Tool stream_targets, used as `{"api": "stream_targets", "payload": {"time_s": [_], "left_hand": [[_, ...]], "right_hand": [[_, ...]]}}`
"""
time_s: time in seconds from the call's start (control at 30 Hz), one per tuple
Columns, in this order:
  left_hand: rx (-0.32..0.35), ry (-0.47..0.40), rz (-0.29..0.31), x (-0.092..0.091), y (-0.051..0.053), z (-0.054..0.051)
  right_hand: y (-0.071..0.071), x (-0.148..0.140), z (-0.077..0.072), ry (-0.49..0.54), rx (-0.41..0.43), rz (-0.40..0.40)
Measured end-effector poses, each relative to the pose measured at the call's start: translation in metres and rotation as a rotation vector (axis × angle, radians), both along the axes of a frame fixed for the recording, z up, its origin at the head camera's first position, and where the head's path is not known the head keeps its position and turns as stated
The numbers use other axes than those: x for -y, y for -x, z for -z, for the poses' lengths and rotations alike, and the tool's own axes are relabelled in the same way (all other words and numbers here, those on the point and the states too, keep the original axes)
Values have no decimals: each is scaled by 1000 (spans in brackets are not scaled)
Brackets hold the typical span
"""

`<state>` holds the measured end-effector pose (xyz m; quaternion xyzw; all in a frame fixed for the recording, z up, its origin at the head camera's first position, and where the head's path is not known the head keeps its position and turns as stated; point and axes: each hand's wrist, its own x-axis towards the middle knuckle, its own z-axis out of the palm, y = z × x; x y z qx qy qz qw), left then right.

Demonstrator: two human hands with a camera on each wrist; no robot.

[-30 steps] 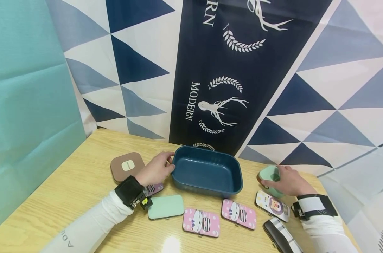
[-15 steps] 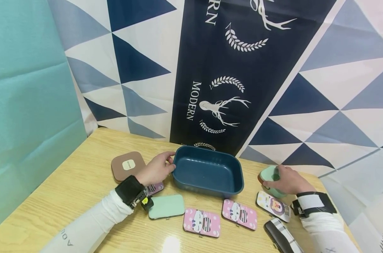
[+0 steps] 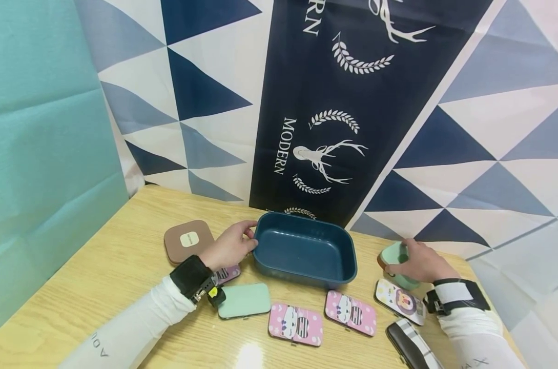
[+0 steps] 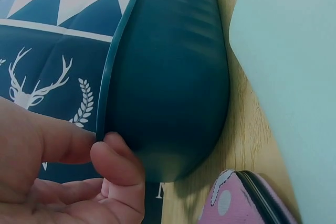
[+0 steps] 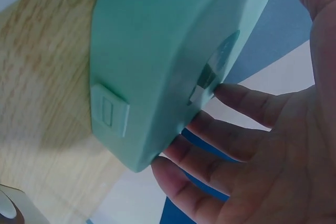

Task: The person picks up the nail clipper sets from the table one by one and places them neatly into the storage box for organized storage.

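Note:
My left hand point(image 3: 230, 247) pinches the left rim of a dark blue rectangular plastic basin point(image 3: 292, 275). The left wrist view shows the thumb and a finger on either side of the basin's rim point(image 4: 105, 93). Nothing is visible inside it. On the right, my right hand point(image 3: 424, 264) grips a mint-green plastic container point(image 3: 404, 281) from above, the thumb on its near side. The right wrist view shows fingertips along one face of this container point(image 5: 142, 66), which has a small clasp point(image 5: 111, 109) and a clear window point(image 5: 215, 69). It appears to stand on the table.
A brown rounded-square case point(image 3: 186, 241) lies left. Along the front lie a mint flat case point(image 3: 245, 300), two pink cat-print cases point(image 3: 295, 325), a lion-print case point(image 3: 400, 302) and a dark case with a plaid strip point(image 3: 412, 344). Another pink case point(image 3: 227, 274) is partly under my left wrist.

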<state>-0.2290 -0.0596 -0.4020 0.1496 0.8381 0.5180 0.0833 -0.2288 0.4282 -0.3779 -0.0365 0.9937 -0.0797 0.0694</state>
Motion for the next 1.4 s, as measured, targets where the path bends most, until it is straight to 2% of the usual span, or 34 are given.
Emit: {"api": "stream_targets", "payload": {"time_s": [0.53, 1.0, 1.4], "left_hand": [[28, -1, -4, -3, -1, -2], [40, -9, -16, -3, 0, -2], [35, -2, -15, -3, -1, -3]], "right_hand": [[1, -10, 10, -13, -70, -25], [-3, -1, 3, -17, -150, -57], [-6, 16, -17, -24, -236, -130]]}}
